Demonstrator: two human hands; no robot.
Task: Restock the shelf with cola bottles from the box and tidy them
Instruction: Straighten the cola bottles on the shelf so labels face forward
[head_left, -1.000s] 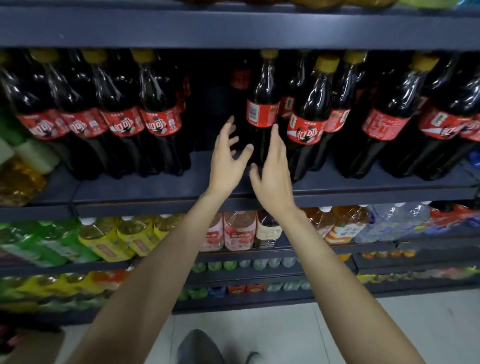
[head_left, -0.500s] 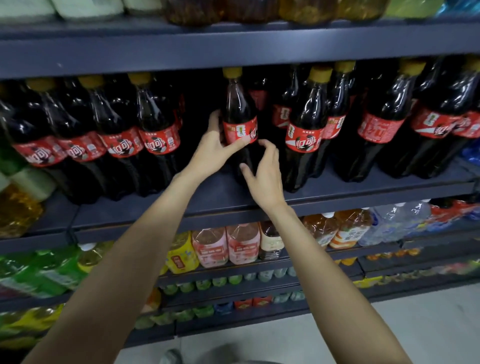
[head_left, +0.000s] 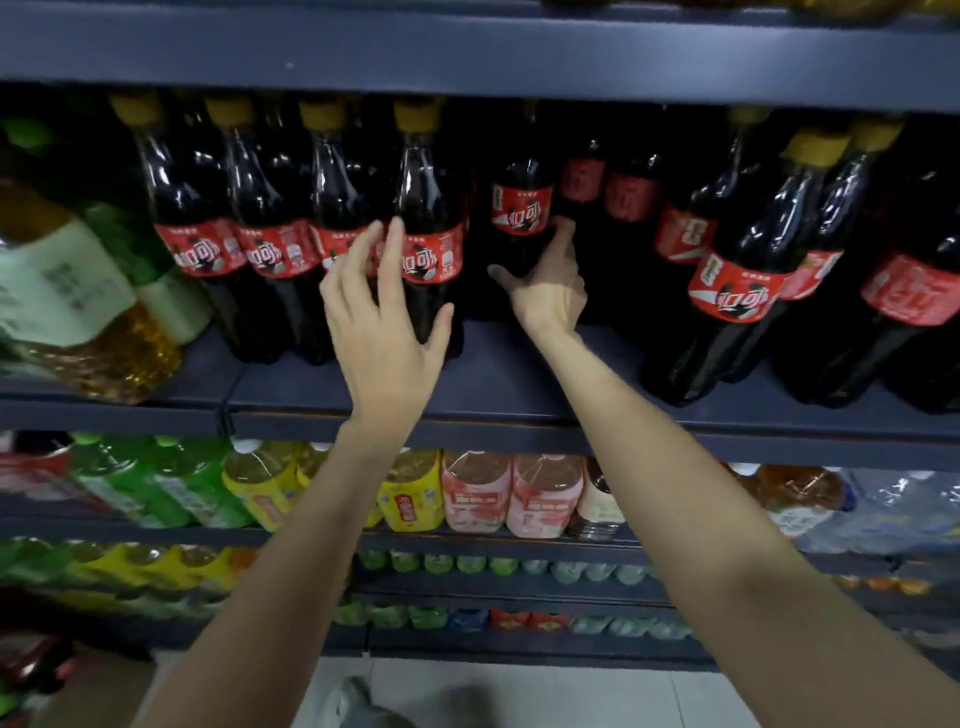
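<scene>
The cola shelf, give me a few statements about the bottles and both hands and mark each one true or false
1. The cola bottles have yellow caps. True.
2. The right hand reaches into the gap in the row, at a cola bottle set further back. True.
3. The left hand is lifting a bottle off the cola shelf. False: its fingers are spread in front of the front-row bottles, which stand on the shelf.
4. The shelf below holds only cola. False: it holds green, yellow and pink bottles.
5. A big bottle of yellow liquid stands left of the cola. True.
</scene>
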